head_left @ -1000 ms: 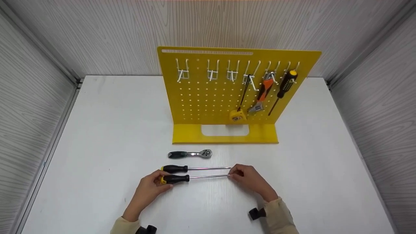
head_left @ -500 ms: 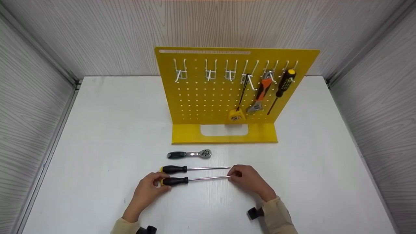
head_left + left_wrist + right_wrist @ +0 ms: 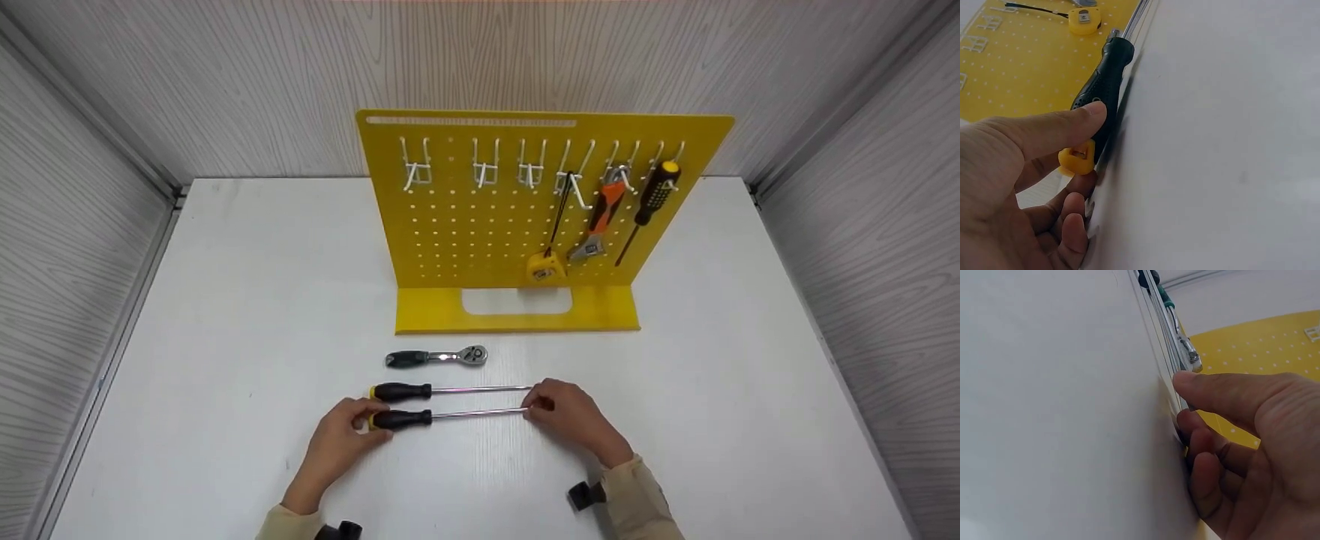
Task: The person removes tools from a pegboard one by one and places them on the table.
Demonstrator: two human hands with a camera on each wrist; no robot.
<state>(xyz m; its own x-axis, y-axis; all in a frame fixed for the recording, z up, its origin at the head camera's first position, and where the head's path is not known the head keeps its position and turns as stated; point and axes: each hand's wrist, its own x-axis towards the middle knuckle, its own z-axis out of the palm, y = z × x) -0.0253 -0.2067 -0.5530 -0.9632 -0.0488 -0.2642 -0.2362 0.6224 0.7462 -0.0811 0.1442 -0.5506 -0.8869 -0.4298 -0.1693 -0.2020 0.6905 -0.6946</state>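
Two screwdrivers with black handles and yellow ends lie side by side on the white table, shafts to the right. My left hand [image 3: 341, 442] pinches the handle end of the near screwdriver [image 3: 409, 419] between thumb and fingers. In the left wrist view the thumb lies across its dark handle [image 3: 1103, 79], above the yellow end. At the tip of the same shaft is my right hand [image 3: 574, 420], its thumb and forefinger pinching it. Just beyond lies the far screwdriver [image 3: 405, 391], its tip close to the right fingers. A ratchet wrench [image 3: 436, 357] rests behind both.
A yellow pegboard [image 3: 480, 240] stands behind the tools, with several white hooks. From its right side hang a tape measure [image 3: 545, 268], an orange adjustable wrench [image 3: 609, 202] and another screwdriver [image 3: 658, 191]. Pale panels enclose the table [image 3: 247, 300].
Between both hands, the near screwdriver has shifted slightly toward me, widening its gap from the far one. The hands keep their hold. The head view has shifted a little.
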